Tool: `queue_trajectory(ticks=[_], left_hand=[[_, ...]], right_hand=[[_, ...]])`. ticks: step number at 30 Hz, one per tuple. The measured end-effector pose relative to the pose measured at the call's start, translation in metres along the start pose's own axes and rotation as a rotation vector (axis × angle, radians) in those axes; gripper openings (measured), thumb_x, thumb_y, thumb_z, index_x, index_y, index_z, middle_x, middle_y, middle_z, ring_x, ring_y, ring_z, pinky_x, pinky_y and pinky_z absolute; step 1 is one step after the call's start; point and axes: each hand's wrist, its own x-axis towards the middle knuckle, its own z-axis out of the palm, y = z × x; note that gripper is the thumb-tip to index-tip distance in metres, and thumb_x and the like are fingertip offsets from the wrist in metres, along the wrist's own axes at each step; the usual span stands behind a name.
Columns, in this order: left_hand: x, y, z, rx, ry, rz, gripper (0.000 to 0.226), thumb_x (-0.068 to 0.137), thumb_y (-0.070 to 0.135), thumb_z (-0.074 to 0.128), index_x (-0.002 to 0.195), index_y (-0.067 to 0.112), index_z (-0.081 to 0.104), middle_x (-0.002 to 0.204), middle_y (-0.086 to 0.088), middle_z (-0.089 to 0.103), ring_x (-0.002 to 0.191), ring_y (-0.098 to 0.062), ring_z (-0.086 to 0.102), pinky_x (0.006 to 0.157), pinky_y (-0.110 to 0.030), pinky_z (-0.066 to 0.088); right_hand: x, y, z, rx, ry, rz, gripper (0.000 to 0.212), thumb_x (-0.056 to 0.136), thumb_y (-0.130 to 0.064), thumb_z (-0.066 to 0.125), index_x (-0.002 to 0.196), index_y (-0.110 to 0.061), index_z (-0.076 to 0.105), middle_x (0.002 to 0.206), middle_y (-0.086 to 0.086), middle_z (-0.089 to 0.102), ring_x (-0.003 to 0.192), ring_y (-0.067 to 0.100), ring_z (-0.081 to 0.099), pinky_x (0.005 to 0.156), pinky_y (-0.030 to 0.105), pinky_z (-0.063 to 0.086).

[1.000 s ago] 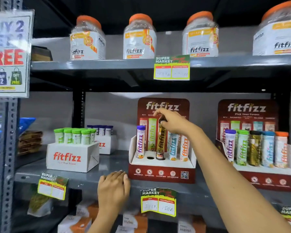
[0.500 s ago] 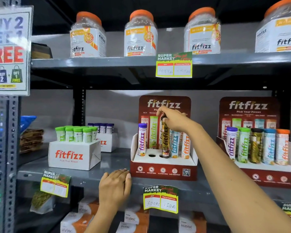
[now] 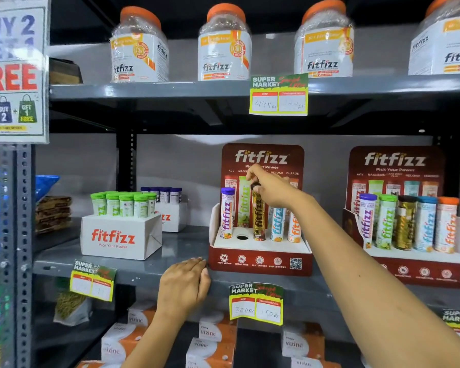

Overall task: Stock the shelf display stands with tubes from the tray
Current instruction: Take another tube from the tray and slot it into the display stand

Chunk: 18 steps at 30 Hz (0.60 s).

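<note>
In the head view, our right hand [image 3: 272, 188] pinches the gold tube [image 3: 259, 217] by its black cap, seemingly seated in the red display stand [image 3: 260, 264]; one hole [image 3: 242, 237] stays open left. Our left hand [image 3: 183, 285], fingers together, rests on the shelf edge [image 3: 144, 273].

We see the gold tube [image 3: 259, 216] sink from above its hole to stand upright in the middle slot of the red display stand [image 3: 260, 254]. Our right hand [image 3: 272, 188] comes lower with it; the fingers seem to be still on the black cap, though blur hides the contact.
</note>
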Motion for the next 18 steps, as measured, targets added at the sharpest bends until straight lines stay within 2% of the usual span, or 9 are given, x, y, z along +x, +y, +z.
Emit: queue_trajectory(ticks=[2,5,11,13,15,16,18], left_hand=[[-0.001,-0.002,0.000,-0.003,-0.003,-0.001,0.043,0.084,0.029,0.041,0.080,0.009,0.079,0.083,-0.007,0.076,0.073,-0.020,0.073,0.068,-0.032,0.056],[0.000,-0.002,0.000,0.000,-0.017,-0.022,0.043,0.084,0.029,0.041,0.081,0.009,0.079,0.083,-0.007,0.076,0.074,-0.021,0.073,0.068,-0.033,0.056],[0.002,0.001,-0.004,-0.034,-0.096,-0.028,0.045,0.088,0.032,0.040,0.086,0.010,0.078,0.087,-0.006,0.076,0.080,-0.020,0.073,0.073,-0.032,0.055],[0.002,0.000,-0.011,-0.032,-0.178,-0.017,0.050,0.094,0.037,0.033,0.100,0.010,0.075,0.101,-0.006,0.074,0.094,-0.020,0.070,0.083,-0.033,0.053],[-0.004,-0.003,-0.020,0.023,-0.228,-0.035,0.057,0.098,0.044,0.025,0.124,0.012,0.064,0.126,-0.006,0.064,0.120,-0.020,0.058,0.101,-0.036,0.041],[-0.011,-0.005,-0.026,0.048,-0.219,-0.070,0.057,0.099,0.045,0.024,0.133,0.013,0.056,0.138,-0.005,0.055,0.130,-0.020,0.048,0.108,-0.037,0.031],[-0.030,-0.009,-0.046,0.084,-0.169,-0.149,0.056,0.099,0.044,0.026,0.142,0.013,0.046,0.149,-0.003,0.039,0.138,-0.019,0.035,0.111,-0.037,0.018]], right_hand=[[-0.003,0.003,0.007,0.004,-0.010,0.015,0.037,0.094,0.002,0.034,0.114,-0.028,0.041,0.112,0.001,0.059,0.100,0.021,0.051,0.089,0.037,0.019],[-0.004,0.006,0.009,-0.009,0.005,0.040,0.043,0.091,0.007,0.035,0.111,-0.031,0.041,0.105,0.001,0.061,0.091,0.018,0.052,0.102,0.045,0.017],[-0.005,0.007,0.006,-0.018,-0.020,0.045,0.043,0.091,0.006,0.034,0.111,-0.032,0.040,0.107,0.000,0.060,0.100,0.021,0.051,0.087,0.034,0.016],[-0.010,0.001,0.004,-0.013,-0.034,0.050,0.044,0.092,0.006,0.036,0.111,-0.033,0.040,0.104,-0.001,0.061,0.101,0.022,0.053,0.089,0.035,0.018],[-0.018,-0.008,0.001,0.003,-0.006,0.063,0.044,0.092,0.003,0.040,0.118,-0.032,0.040,0.101,-0.001,0.062,0.103,0.023,0.054,0.101,0.041,0.021],[-0.023,-0.015,0.001,0.004,0.058,0.057,0.046,0.091,0.003,0.042,0.121,-0.032,0.041,0.107,-0.002,0.061,0.108,0.023,0.054,0.107,0.044,0.019],[-0.038,-0.031,0.009,0.012,0.209,0.004,0.048,0.089,0.003,0.047,0.124,-0.030,0.042,0.130,-0.002,0.054,0.120,0.022,0.050,0.109,0.044,0.019]])
